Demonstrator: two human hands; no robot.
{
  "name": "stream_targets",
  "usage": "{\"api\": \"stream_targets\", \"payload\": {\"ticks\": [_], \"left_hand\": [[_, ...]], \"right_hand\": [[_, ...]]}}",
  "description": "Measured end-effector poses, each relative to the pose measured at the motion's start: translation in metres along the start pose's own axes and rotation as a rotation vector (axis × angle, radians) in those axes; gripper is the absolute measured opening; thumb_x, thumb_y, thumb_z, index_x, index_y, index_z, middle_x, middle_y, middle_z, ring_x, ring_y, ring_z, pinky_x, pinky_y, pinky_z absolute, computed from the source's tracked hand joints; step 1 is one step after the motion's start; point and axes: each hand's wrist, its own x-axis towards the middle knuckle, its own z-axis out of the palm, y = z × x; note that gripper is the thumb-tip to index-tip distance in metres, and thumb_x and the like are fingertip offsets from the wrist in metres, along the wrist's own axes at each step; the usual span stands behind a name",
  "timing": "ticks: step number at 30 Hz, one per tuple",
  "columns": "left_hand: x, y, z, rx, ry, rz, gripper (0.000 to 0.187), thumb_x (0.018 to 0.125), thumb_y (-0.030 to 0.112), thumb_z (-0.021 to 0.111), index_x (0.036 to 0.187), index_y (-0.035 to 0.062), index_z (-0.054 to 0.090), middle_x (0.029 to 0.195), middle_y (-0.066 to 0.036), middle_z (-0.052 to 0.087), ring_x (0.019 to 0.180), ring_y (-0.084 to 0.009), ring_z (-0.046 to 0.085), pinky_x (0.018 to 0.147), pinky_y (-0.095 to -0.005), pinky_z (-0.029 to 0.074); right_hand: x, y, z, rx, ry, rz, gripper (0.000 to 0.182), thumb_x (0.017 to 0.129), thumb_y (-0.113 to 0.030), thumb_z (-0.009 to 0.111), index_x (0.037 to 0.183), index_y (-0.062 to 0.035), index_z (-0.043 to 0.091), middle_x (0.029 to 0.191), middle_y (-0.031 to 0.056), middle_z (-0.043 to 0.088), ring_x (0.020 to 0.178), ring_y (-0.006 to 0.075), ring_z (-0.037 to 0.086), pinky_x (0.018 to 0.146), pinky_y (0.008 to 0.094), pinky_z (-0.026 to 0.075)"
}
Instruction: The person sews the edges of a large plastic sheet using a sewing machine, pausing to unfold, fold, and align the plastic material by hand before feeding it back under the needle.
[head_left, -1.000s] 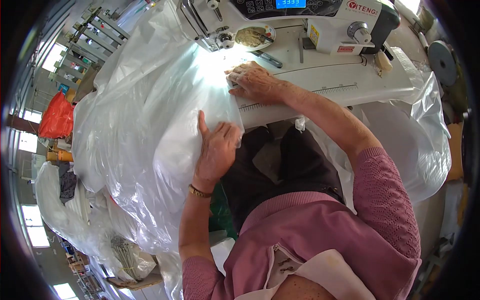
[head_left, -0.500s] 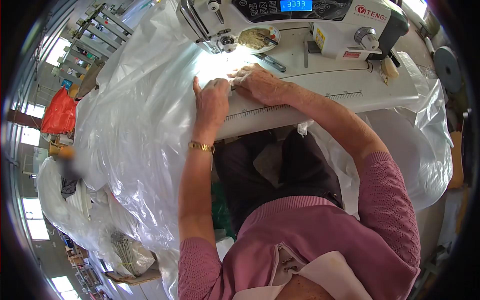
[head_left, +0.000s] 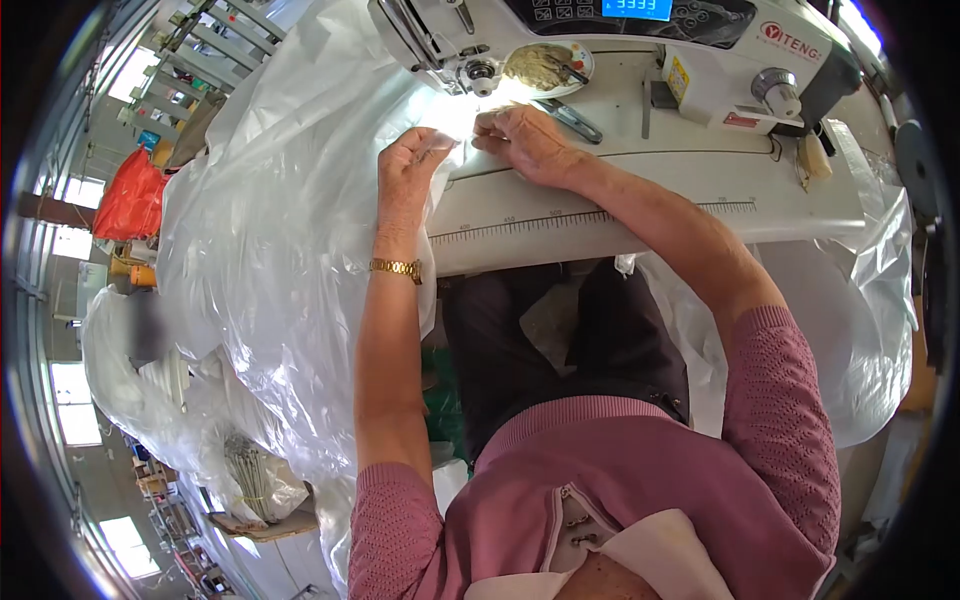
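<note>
A large clear plastic sheet (head_left: pixel 300 200) spreads over the left of the sewing table and drapes down its side. My left hand (head_left: pixel 408 180), with a gold watch at the wrist, pinches the sheet's edge between thumb and fingers. To its right, my right hand (head_left: pixel 530 145) is closed, fingertips curled together just below the bright needle area; glare hides what they hold. The sewing machine (head_left: pixel 625 25) stands above both hands, its lamp lit and display reading 3333. Behind my right hand lies a grey-handled cutter (head_left: pixel 570 120).
A plate (head_left: pixel 575 82) with a brownish lump sits under the machine's arm. A ruler scale (head_left: pixel 560 217) runs along the table's front. More plastic sheeting (head_left: pixel 860 340) hangs at the right. A red bag (head_left: pixel 132 195) is at far left.
My left hand has gone from lying with its thumb stretched out to pinching the sheet's edge. My right hand has drawn apart from it, fingers more curled. The view has shifted slightly.
</note>
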Motion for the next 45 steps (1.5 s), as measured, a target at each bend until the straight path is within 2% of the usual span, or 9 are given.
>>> {"api": "stream_targets", "payload": {"ticks": [6, 19, 22, 25, 27, 29, 33, 40, 45], "left_hand": [[0.017, 0.009, 0.003, 0.02, -0.059, -0.07, 0.015, 0.089, 0.01, 0.065, 0.093, -0.0042, 0.063, 0.083, -0.006, 0.067, 0.079, -0.0146, 0.066, 0.077, -0.0244, 0.049], [0.034, 0.013, 0.007, 0.492, -0.157, -0.186, 0.027, 0.081, 0.014, 0.074, 0.094, -0.0042, 0.059, 0.072, -0.005, 0.064, 0.062, -0.0101, 0.058, 0.061, -0.0235, 0.047], [0.038, 0.006, 0.002, 0.471, -0.163, -0.211, 0.03, 0.079, 0.015, 0.076, 0.096, -0.0025, 0.059, 0.078, -0.006, 0.065, 0.067, -0.01, 0.059, 0.065, -0.0233, 0.047], [0.037, 0.008, 0.001, 0.51, -0.144, -0.001, 0.029, 0.075, 0.012, 0.077, 0.095, -0.0007, 0.06, 0.088, -0.008, 0.067, 0.076, -0.0149, 0.063, 0.071, -0.0285, 0.05], [0.03, 0.015, -0.001, 0.269, -0.099, -0.028, 0.026, 0.074, 0.013, 0.077, 0.093, 0.0014, 0.063, 0.091, -0.006, 0.066, 0.082, -0.016, 0.063, 0.077, -0.0304, 0.049], [0.024, 0.013, 0.002, 0.448, -0.122, 0.285, 0.02, 0.078, 0.015, 0.075, 0.089, 0.0019, 0.065, 0.088, -0.007, 0.066, 0.082, -0.0173, 0.063, 0.076, -0.0323, 0.05], [0.0, 0.026, 0.014, 0.954, -0.106, 0.379, 0.017, 0.078, 0.015, 0.071, 0.089, 0.0033, 0.068, 0.097, -0.007, 0.067, 0.099, -0.0218, 0.061, 0.095, -0.0362, 0.041], [0.003, 0.004, 0.008, 0.954, -0.136, 0.319, 0.015, 0.084, 0.02, 0.063, 0.09, 0.0077, 0.069, 0.1, -0.006, 0.064, 0.104, -0.0225, 0.056, 0.1, -0.0408, 0.032], [0.003, 0.004, 0.014, 1.057, -0.135, 0.246, 0.016, 0.087, 0.022, 0.06, 0.088, 0.0096, 0.07, 0.098, -0.007, 0.061, 0.103, -0.0228, 0.053, 0.101, -0.045, 0.028]], "right_hand": [[0.007, -0.039, -0.02, -0.3, -0.22, 0.19, 0.022, 0.09, -0.023, 0.06, 0.096, -0.0029, 0.063, 0.081, 0.0163, 0.065, 0.075, 0.0312, 0.063, 0.072, 0.036, 0.049], [0.005, -0.048, -0.018, -0.17, -0.134, 0.384, 0.018, 0.085, -0.018, 0.065, 0.098, -0.0058, 0.063, 0.088, 0.0097, 0.068, 0.08, 0.0272, 0.066, 0.073, 0.0368, 0.052], [0.003, -0.042, -0.013, -0.258, -0.093, 0.318, 0.017, 0.084, -0.016, 0.067, 0.096, -0.0052, 0.064, 0.086, 0.0111, 0.068, 0.079, 0.0273, 0.067, 0.072, 0.0374, 0.052], [0.003, -0.042, -0.015, -0.31, -0.117, 0.242, 0.017, 0.084, -0.016, 0.065, 0.096, -0.0042, 0.065, 0.084, 0.0136, 0.068, 0.079, 0.0301, 0.066, 0.073, 0.039, 0.052], [0.002, -0.046, -0.015, -0.322, -0.08, 0.295, 0.018, 0.087, -0.023, 0.061, 0.092, -0.0075, 0.069, 0.083, 0.0151, 0.069, 0.081, 0.0338, 0.066, 0.076, 0.0429, 0.051], [0.002, -0.046, -0.016, -0.322, -0.066, 0.28, 0.018, 0.087, -0.023, 0.061, 0.092, -0.0076, 0.069, 0.082, 0.0151, 0.068, 0.08, 0.0338, 0.066, 0.076, 0.0434, 0.051], [0.003, -0.054, -0.018, -0.366, -0.101, 0.291, 0.019, 0.088, -0.02, 0.06, 0.094, -0.0033, 0.066, 0.088, 0.0175, 0.066, 0.085, 0.0354, 0.064, 0.076, 0.0432, 0.049], [0.0, -0.051, -0.017, -0.46, -0.098, 0.217, 0.021, 0.089, -0.023, 0.058, 0.091, -0.0039, 0.066, 0.084, 0.0189, 0.061, 0.084, 0.0357, 0.059, 0.078, 0.0456, 0.045], [0.001, -0.05, -0.016, -0.469, -0.108, 0.285, 0.02, 0.088, -0.023, 0.06, 0.091, -0.0056, 0.068, 0.088, 0.013, 0.061, 0.097, 0.0277, 0.057, 0.084, 0.0435, 0.04]]}}
